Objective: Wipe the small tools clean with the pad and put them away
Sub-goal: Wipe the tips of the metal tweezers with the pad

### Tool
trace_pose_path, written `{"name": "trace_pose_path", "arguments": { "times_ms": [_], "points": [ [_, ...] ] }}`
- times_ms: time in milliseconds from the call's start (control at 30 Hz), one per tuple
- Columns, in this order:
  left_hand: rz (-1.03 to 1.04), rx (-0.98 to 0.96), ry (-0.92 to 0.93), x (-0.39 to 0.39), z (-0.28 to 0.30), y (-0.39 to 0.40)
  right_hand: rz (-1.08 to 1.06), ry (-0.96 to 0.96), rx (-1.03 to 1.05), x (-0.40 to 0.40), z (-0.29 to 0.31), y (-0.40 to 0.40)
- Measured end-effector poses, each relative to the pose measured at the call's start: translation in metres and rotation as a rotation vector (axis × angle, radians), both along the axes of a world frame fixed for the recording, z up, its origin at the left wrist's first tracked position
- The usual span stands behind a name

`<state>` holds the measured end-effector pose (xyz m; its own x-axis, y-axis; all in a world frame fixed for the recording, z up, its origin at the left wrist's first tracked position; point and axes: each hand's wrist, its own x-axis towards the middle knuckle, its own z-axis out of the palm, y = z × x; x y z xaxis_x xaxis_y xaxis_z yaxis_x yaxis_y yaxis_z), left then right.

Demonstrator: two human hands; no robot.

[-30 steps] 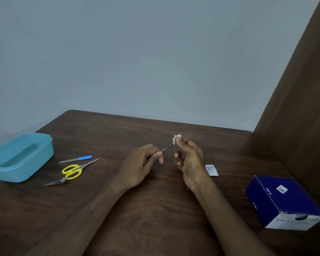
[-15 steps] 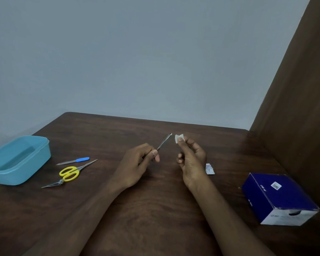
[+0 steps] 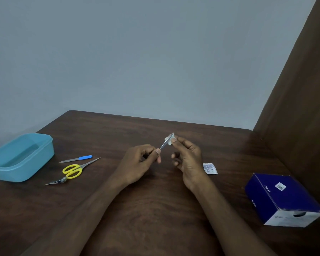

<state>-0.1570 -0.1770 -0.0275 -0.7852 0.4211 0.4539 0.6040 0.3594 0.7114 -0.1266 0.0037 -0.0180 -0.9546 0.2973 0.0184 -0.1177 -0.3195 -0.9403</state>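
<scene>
**Operator:** Wiping is the step in hand. The left hand pinches the lower end of a slim, silver metal tool, probably tweezers, though it is too thin here to be certain. The right hand pinches a small white folded pad between thumb and forefinger, wrapped against the tool's upper tip. Both hands are held above the dark brown wooden tabletop, near its middle.

**Checker:** Status of the remaining tools?

**Operator:** Three lie on the tabletop at left, just beside the light blue plastic container: a thin metal file with a blue handle, yellow-handled scissors with long narrow blades, and a second pair of pointed metal tweezers touching the scissors' handle end. None sits in the container as far as can be seen, so the task appears to be at an early stage.

**Checker:** Requirement for the next move?

**Operator:** Draw the pad along the full length of the tool while keeping the left pinch firm, then carry the tool left and lower it into the container. A torn white sachet and a dark blue cardboard box lie at right, clear of that path.
</scene>
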Motion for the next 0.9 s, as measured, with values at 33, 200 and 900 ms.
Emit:
{"name": "trace_pose_path", "arguments": {
  "times_ms": [33, 200, 900],
  "points": [
    [-0.004, -0.017, 0.001, 0.0004, -0.0001, 0.0001, -0.018, 0.016, 0.027, -0.0005, -0.0004, 0.0008],
    [-0.031, -0.101, -0.017, -0.0001, 0.0005, -0.0016, -0.098, 0.115, 0.151, -0.0041, -0.0032, 0.0063],
    [-0.049, -0.086, -0.013, 0.0017, 0.002, -0.0028, -0.146, 0.087, 0.128, 0.0002, 0.0001, 0.0028]
  ]
}}
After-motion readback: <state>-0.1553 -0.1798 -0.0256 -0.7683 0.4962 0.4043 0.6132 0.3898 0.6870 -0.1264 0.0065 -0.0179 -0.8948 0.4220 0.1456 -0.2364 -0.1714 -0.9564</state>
